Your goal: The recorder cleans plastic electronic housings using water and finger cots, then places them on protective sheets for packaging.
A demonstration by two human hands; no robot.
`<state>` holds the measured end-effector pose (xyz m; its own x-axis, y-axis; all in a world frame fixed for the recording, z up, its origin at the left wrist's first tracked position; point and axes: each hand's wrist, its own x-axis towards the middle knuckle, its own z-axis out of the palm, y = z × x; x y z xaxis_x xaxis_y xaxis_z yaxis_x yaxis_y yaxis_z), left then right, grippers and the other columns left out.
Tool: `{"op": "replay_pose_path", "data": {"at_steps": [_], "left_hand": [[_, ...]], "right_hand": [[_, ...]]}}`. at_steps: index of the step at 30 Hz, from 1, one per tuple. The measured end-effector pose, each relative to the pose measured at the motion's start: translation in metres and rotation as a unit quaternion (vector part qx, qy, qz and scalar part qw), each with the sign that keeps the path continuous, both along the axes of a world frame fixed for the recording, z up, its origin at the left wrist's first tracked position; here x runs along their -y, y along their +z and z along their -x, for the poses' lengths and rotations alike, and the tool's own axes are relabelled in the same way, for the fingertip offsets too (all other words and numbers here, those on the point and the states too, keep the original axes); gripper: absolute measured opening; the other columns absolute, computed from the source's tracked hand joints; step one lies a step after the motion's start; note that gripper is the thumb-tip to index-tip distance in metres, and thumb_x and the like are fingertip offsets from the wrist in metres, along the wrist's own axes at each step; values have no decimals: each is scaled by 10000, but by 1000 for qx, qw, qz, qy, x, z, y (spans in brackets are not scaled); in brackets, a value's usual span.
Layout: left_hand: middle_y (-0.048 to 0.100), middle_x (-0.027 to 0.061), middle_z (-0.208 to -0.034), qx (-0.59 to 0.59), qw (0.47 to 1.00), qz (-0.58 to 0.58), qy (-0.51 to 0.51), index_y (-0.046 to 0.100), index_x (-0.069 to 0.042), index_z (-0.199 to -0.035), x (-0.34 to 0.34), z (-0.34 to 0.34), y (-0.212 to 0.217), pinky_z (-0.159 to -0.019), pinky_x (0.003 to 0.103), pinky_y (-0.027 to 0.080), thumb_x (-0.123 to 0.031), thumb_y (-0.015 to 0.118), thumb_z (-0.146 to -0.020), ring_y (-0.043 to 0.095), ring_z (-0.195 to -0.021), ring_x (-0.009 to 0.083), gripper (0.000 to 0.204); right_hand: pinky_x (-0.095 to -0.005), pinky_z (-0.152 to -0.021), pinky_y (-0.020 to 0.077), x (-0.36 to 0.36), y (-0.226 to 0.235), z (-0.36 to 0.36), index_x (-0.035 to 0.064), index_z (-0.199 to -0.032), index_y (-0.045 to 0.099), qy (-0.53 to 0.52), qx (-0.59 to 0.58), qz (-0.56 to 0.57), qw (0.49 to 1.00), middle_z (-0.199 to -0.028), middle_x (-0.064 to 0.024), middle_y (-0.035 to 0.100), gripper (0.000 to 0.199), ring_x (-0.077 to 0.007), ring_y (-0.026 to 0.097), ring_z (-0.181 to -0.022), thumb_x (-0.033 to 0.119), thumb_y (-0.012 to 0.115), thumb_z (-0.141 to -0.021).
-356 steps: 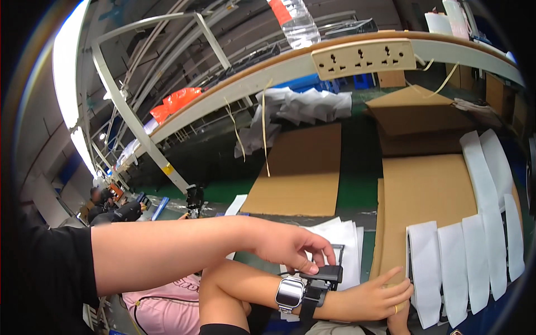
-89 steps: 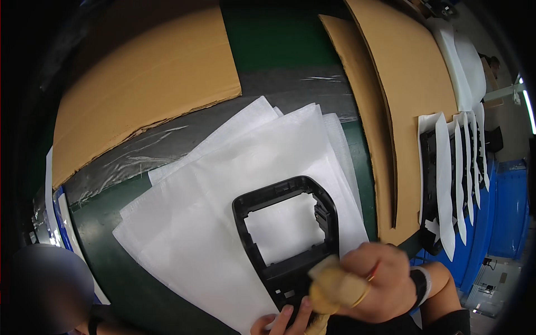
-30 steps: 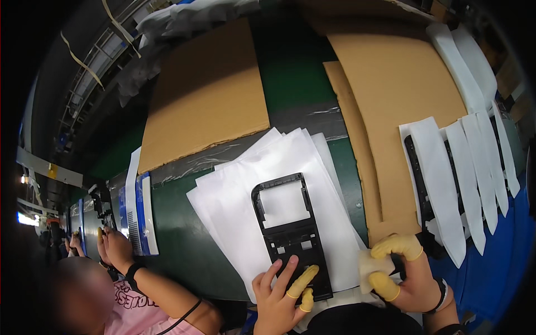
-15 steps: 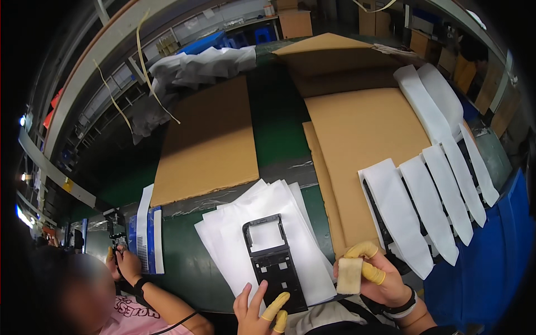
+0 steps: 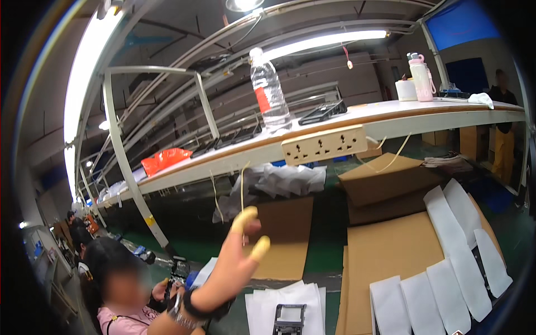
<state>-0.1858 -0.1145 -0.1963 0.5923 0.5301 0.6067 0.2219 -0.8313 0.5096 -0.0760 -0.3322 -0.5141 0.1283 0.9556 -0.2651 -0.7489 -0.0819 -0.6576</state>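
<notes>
My left hand point(image 5: 234, 259) is raised in the middle of the view, its arm coming up from the lower left. Yellow finger cots cover two fingertips, which are spread apart with nothing seen between them; the other fingers are partly hidden. Behind the fingertips, a thin cream strip point(image 5: 242, 190) hangs from the shelf; I cannot tell whether they touch. Low in the view, a black plastic frame point(image 5: 277, 322) with a rectangular opening lies on white sheets point(image 5: 258, 304), its near part cut off. My right hand is out of view.
Above the bench runs a shelf point(image 5: 402, 111) with a water bottle point(image 5: 267, 92), a pink bottle point(image 5: 420, 81), black parts and a power strip point(image 5: 324, 144) on its edge. Cardboard point(image 5: 391, 240) with white-wrapped pieces point(image 5: 441, 287) lies right. A co-worker point(image 5: 114, 279) sits left.
The view has tilted up, bringing the shelf in. My left hand has left the black frame and risen. My right hand, which held a pale sponge block, has gone out of view.
</notes>
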Motion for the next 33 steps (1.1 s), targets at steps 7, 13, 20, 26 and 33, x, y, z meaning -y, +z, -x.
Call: {"op": "replay_pose_path", "data": {"at_steps": [7,13,20,26,33], "left_hand": [[301,328,-1331,248,960,-70,114,87,144,-1337,-134,-131,152,-1033,339,284,-343,730,-724,361,-1247,338,1013],[565,141,-1011,292,955,22,-41,163,76,-1285,-174,-196,168,-834,291,439,-175,767,-672,567,-911,195,896],[633,49,-809,311,949,-26,-42,595,-45,-924,-165,-162,169,-665,291,474,-145,720,-708,599,-747,126,269],[593,62,-966,260,958,41,-117,458,-29,-1126,-76,-74,128,-800,285,469,-181,770,-683,584,-871,147,563],[518,77,-1154,110,950,277,-98,348,-64,-1246,8,23,-4,-913,329,440,-148,806,-646,533,-1053,170,759]], "right_hand": [[-312,-837,437,4,30,-13,89,-1220,454,-21,134,-97,986,-1078,-66,536,319,-169,512,-996,207,485,-925],[-312,-835,437,-4,58,-15,89,-1219,455,0,68,-133,989,-1075,-64,536,319,-168,512,-987,209,485,-925],[-313,-832,436,3,36,-13,89,-1217,456,13,-8,-165,986,-1070,-60,536,318,-166,513,-975,213,486,-926],[-314,-830,436,0,38,-18,89,-1216,457,4,-106,-151,983,-1067,-57,536,318,-165,513,-965,216,486,-926],[-311,-837,424,9,69,-15,83,-1232,436,-89,-28,-139,986,-1056,-46,533,301,-152,513,-951,180,444,-948]]}}
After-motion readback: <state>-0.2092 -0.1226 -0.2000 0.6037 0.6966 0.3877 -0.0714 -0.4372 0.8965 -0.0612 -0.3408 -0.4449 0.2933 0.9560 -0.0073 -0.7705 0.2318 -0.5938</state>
